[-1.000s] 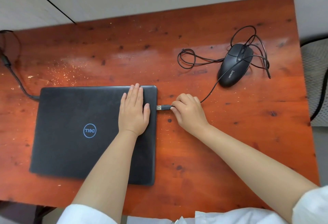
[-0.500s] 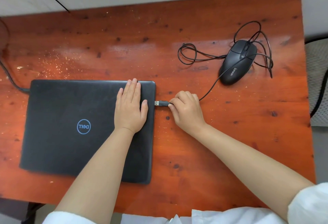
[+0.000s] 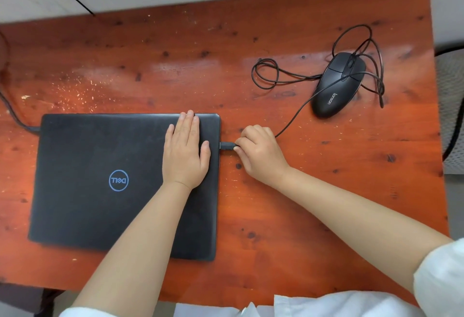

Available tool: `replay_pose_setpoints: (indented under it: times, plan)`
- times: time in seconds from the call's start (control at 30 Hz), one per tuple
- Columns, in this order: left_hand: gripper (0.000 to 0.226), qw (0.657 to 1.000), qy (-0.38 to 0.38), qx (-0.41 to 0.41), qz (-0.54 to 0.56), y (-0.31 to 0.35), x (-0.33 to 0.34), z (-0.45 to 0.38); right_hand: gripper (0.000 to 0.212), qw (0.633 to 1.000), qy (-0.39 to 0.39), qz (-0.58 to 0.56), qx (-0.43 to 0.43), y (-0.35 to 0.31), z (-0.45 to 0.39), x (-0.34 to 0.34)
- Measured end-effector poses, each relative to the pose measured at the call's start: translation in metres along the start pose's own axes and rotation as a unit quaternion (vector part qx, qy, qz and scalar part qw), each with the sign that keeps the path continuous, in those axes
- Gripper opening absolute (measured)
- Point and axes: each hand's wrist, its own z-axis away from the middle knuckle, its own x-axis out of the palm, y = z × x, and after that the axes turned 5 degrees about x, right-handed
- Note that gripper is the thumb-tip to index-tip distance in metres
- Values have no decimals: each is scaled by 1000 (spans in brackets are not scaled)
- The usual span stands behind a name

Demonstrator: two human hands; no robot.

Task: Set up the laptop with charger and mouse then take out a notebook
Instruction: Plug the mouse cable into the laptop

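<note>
A closed black laptop [image 3: 100, 181] lies on the reddish wooden table [image 3: 326, 191]. My left hand [image 3: 184, 152] rests flat on its lid near the right edge, fingers together. My right hand [image 3: 261, 153] pinches the black USB plug [image 3: 226, 145] of the mouse cable, and the plug's tip meets the laptop's right side. The black wired mouse [image 3: 337, 84] sits at the far right with its cable [image 3: 266, 73] looped around it. A black charger cable [image 3: 15, 115] runs into the laptop's left side. No notebook is in view.
A pale wall borders the table's far edge. A grey mesh chair [image 3: 452, 110] stands beyond the table's right edge. Light specks [image 3: 77, 90] are scattered on the wood behind the laptop.
My right hand has pushed the USB plug leftward; its metal tip, visible before, is now hidden at the laptop's side. The left hand stays on the lid.
</note>
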Motion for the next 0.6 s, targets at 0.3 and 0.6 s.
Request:
replay_pose_setpoints:
  times: [0.3,0.6]
  plan:
    - [51,1000,-8,-9,6,-4,4,0,17,995,82,-5,53,14,10,-46]
    - [52,1000,-5,-11,-5,-2,2,0,55,890,177,43,418,59,3,-84]
